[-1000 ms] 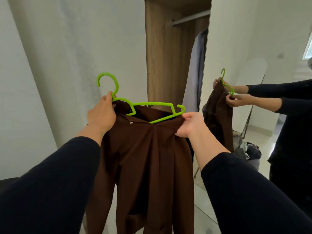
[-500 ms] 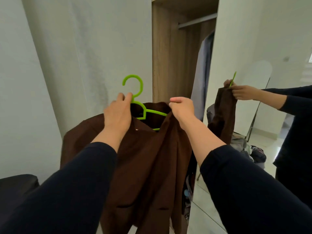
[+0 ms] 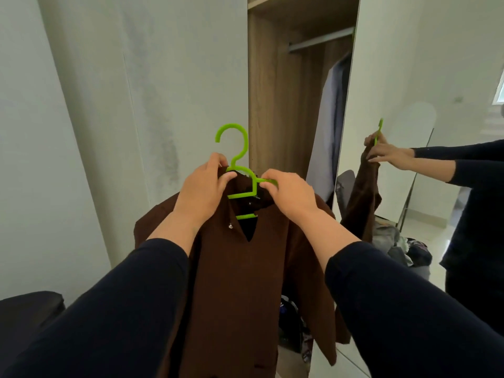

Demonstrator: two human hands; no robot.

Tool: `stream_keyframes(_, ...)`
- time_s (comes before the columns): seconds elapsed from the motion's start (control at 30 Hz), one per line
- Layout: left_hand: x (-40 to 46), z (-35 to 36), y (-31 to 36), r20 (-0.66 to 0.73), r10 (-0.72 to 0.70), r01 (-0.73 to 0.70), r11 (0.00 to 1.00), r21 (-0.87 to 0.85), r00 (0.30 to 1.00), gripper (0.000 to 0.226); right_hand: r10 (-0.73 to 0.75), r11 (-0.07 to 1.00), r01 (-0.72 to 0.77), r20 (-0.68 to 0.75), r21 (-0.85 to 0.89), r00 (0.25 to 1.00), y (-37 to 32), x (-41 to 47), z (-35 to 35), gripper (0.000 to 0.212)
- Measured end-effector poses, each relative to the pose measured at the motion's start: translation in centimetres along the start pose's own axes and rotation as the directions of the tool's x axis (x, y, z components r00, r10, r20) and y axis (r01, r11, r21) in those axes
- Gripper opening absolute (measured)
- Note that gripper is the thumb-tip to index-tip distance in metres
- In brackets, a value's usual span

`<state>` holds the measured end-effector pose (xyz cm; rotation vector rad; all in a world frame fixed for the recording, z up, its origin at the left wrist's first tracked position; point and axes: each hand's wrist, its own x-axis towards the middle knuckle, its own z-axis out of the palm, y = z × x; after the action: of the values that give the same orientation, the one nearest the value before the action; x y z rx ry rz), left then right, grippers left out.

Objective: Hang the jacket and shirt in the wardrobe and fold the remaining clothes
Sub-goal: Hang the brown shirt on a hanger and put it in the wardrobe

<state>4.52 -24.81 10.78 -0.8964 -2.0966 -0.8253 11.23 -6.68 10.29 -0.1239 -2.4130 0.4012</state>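
Note:
A brown jacket (image 3: pixel 245 274) hangs on a bright green hanger (image 3: pixel 237 159), held up in front of the open wardrobe (image 3: pixel 275 105). My left hand (image 3: pixel 201 192) grips the jacket's collar at the left of the hanger's neck. My right hand (image 3: pixel 291 195) pinches the collar and the hanger's right arm. The hook stands upright above my hands. Both jacket shoulders sit over the hanger, and the front falls straight down. A metal rail (image 3: pixel 319 43) runs across the top of the wardrobe.
A pale grey-blue garment (image 3: pixel 327 124) hangs from the rail on the right. A mirrored door (image 3: pixel 425 85) to the right reflects me, the jacket and a heap of clothes (image 3: pixel 401 244). A dark seat (image 3: pixel 27 315) is at lower left. More items lie on the wardrobe floor (image 3: pixel 294 331).
The hanger has turned upright and the jacket now sits square on it. My right hand has moved inward to the collar. The jacket is nearer the wardrobe opening.

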Motion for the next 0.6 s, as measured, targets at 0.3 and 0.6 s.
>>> stream_keyframes(0.3,0.5,1.5,-5.7,-0.040,-0.080,0.088,0.955,0.284,0.996,0.032,0.107,0.989,-0.127,-0.239,-0.070,0.965,4.4,2.0,1.1,0.024)
stream_keyframes(0.6,7.9,8.5,-7.5,0.047,-0.184,0.163,0.945,0.284,0.982,0.033,0.017,0.967,-0.111,-0.376,-0.231,0.927,8.7,9.6,1.7,0.024)
